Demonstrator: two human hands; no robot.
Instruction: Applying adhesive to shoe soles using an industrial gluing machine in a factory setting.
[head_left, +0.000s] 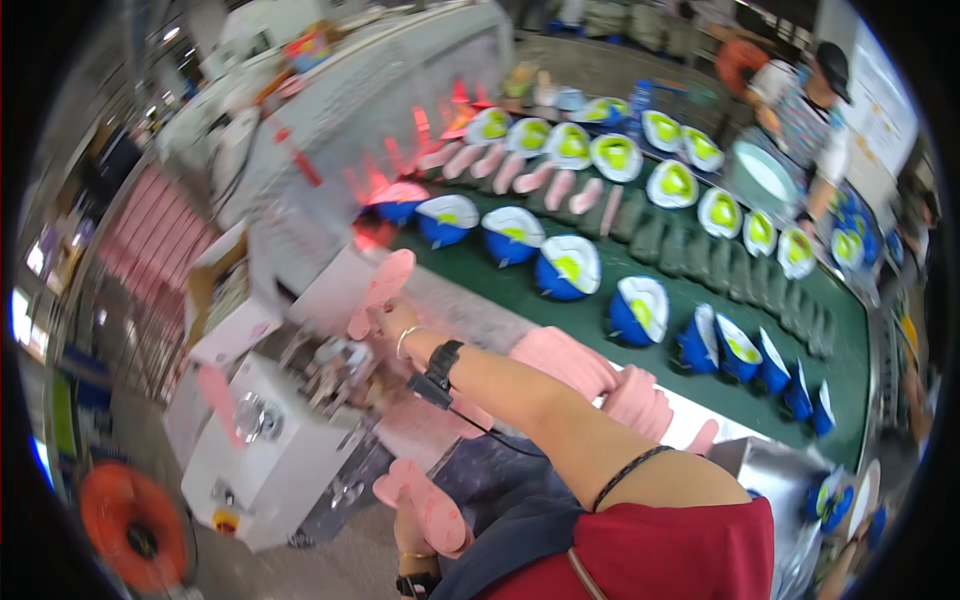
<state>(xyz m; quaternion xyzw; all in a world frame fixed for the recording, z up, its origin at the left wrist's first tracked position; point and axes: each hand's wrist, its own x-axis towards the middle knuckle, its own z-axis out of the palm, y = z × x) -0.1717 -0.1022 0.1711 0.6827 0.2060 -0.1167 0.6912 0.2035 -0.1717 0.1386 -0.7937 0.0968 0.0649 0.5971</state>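
In the head view, the left hand (pixel 408 532) grasped a pink insole (pixel 437 507) off the worktable's near edge; the right hand (pixel 393 318) pinched a second pink insole (pixel 389 275) by its lower end, near the worktable's (pixel 460 300) left end. Both seemed light and flexible, probably best gripped along the sides. The left fingers were partly hidden; the white machine's (pixel 270 470) mechanism was blurred.
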